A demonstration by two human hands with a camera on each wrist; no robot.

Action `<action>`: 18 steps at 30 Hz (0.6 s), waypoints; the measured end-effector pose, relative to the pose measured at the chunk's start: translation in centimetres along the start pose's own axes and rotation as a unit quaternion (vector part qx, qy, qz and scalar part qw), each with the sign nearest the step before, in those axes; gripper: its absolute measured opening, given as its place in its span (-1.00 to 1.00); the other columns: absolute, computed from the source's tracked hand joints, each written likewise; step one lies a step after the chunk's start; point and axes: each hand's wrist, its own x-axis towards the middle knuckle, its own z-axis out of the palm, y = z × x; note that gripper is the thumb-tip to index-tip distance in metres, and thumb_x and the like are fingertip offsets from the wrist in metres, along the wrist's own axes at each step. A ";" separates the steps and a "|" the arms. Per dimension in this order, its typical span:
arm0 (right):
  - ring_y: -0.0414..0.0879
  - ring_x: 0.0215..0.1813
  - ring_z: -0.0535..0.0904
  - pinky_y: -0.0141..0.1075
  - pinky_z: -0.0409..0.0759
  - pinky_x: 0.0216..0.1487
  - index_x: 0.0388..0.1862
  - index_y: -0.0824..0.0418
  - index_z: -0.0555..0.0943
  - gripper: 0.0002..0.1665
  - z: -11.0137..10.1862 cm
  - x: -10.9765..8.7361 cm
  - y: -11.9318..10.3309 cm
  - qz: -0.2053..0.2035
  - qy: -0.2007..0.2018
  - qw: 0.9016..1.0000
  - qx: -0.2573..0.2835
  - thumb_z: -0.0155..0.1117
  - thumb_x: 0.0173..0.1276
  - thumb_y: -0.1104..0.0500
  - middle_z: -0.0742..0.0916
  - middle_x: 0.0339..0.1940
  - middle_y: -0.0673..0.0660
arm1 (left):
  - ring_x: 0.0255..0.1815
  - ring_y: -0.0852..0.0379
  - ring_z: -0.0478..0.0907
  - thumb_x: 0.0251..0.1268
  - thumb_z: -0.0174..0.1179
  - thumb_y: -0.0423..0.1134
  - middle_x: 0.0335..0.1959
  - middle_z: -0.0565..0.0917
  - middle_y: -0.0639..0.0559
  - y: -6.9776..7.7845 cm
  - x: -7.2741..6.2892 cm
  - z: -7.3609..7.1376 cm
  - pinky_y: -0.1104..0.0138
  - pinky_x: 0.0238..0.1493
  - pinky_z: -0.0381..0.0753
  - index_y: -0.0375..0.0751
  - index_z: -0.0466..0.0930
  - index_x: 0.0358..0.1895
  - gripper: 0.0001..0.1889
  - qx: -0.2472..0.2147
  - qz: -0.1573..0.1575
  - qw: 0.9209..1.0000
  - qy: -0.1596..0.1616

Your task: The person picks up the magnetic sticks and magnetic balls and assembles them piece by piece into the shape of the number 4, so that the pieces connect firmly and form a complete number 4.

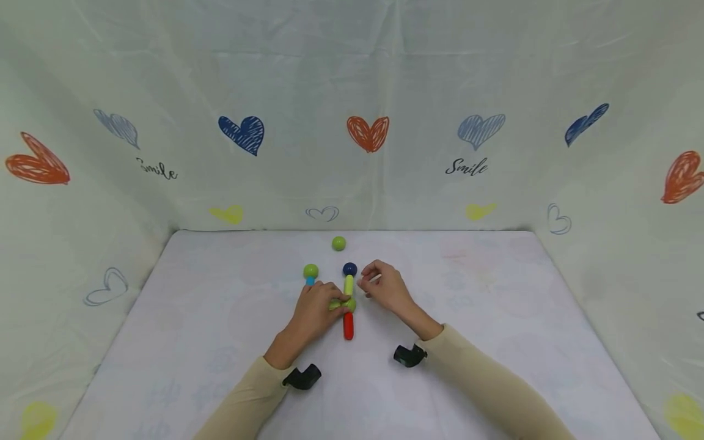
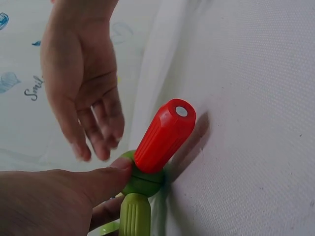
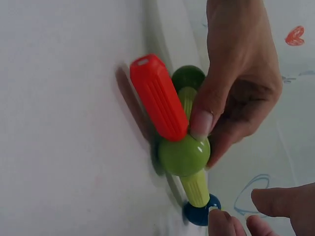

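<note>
My left hand (image 1: 318, 308) pinches a green ball (image 3: 184, 156) between thumb and fingers. A red rod (image 1: 349, 326) with a pale disc at its end sticks out from that ball toward me. On the far side a yellow-green rod (image 1: 349, 285) joins the ball to a dark blue ball (image 1: 349, 269). Another yellow-green rod (image 2: 135, 215) runs sideways from the held ball, partly under my left hand. Just right of the dark blue ball, my right hand (image 1: 387, 288) hovers with loosely bent fingers and nothing in them.
A second green ball (image 1: 310, 271) with a blue rod (image 1: 310, 281) lies beyond my left hand. Farther back sits a lone green ball (image 1: 338, 243). The white table (image 1: 473, 379) meets a heart-printed curtain (image 1: 407, 183) behind. Black wrist cameras are strapped to both sleeves.
</note>
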 end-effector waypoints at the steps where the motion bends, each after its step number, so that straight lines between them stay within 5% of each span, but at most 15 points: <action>1: -0.02 -0.38 0.74 -0.28 0.77 -0.32 -0.10 0.43 0.63 -0.84 -0.1 0.5 -0.1 -0.003 0.002 1.000 -0.002 0.41 0.40 0.40 0.75 -0.23 0.26 | -0.07 -0.02 0.61 0.25 0.55 -0.22 -0.14 0.80 0.02 0.0 0.0 0.0 0.01 0.11 0.49 -0.13 0.88 -0.06 -0.78 -0.001 -0.001 1.000 0.000; 18: 0.18 0.04 0.75 -0.08 0.73 0.08 0.14 0.37 0.64 -0.66 0.9 7.6 -1.5 -0.013 0.014 0.996 -0.083 0.42 0.43 0.31 0.77 0.02 0.32 | -0.13 0.01 0.59 0.25 0.55 -0.24 -0.18 0.81 0.02 0.3 0.1 0.0 0.02 0.09 0.50 -0.15 0.89 -0.11 -0.82 -0.009 -0.008 1.000 0.001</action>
